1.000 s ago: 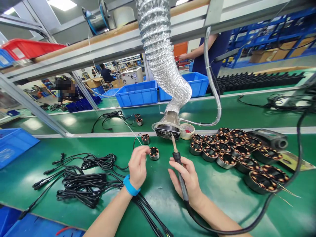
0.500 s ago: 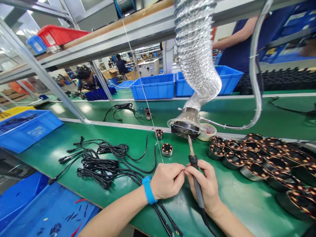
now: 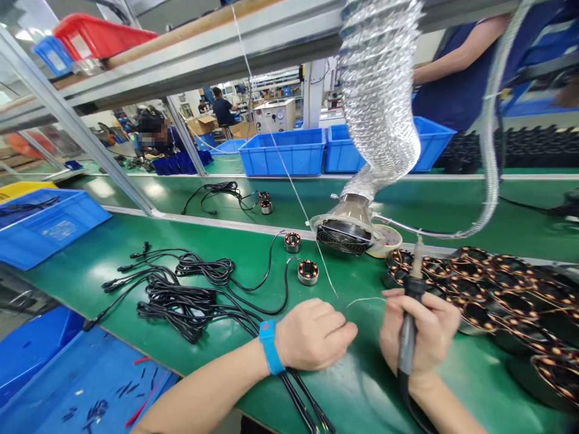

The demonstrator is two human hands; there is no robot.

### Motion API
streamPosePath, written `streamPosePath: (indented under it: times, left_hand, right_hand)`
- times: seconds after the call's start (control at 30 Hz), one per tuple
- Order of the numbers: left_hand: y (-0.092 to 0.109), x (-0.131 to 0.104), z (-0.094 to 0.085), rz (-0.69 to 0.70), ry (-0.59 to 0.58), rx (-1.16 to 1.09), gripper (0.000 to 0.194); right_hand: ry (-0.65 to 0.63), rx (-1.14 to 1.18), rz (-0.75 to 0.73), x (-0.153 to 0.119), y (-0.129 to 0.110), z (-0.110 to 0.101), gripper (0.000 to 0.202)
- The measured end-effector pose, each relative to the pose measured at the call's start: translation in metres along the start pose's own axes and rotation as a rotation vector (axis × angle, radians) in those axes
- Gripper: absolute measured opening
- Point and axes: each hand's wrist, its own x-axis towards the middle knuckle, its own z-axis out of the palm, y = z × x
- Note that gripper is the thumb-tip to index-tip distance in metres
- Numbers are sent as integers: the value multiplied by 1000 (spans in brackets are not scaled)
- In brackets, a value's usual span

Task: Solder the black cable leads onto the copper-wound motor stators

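Note:
My right hand grips a soldering iron, its tip pointing up. From its thumb and forefinger a short thin piece of solder wire curves out to the left. My left hand, with a blue wristband, is closed, knuckles up; what its fingers hold, if anything, is hidden. Thin solder wire hangs from above, its lower end close above the left hand's fingers. Beyond that hand stand two copper-wound stators, with black cables leading towards them.
Many more stators crowd the right side of the green bench. A fume extractor on a foil duct hangs centrally, beside a tape roll. Blue bins stand behind. At the back right is another person's arm.
My right hand has moved right, away from the left, with the soldering iron and a short solder wire now showing. The hanging wire's lower end has swung right; the view has shifted slightly.

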Motion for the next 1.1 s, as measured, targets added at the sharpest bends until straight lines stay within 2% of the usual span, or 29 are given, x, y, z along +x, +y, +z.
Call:
streamPosePath:
  times: [0.1, 0.23, 0.33, 0.5, 0.6, 0.73, 0.97, 1.1]
  left_hand:
    - [1, -3, 12, 47, -190, -4, 23]
    - [-1, -7, 19, -50, -294, -10, 29]
    - [-6, -6, 17, -171, -314, 33, 29]
    - [-21, 5, 3, -369, -252, 177, 17]
    - [-34, 13, -2, -432, -276, 283, 29]
    - [-54, 20, -1, -411, -349, 358, 33]
    - [-93, 28, 4, -406, -406, 448, 43]
    - [-124, 29, 6, -459, -531, 432, 44]
  right_hand:
    - [60, -60, -29, 3, 7, 1, 10]
    - [100, -61, -58, 2, 8, 3, 9]
    - [92, -67, -20, 1, 5, 4, 6]
    - [59, -74, 56, 3, 1, 0, 4]
    - [52, -53, 67, 2, 2, -2, 8]
    - [60, -49, 66, 1, 6, -2, 9]
    - [53, -62, 59, 2, 10, 0, 12]
    - [63, -58, 29, 3, 14, -1, 15]
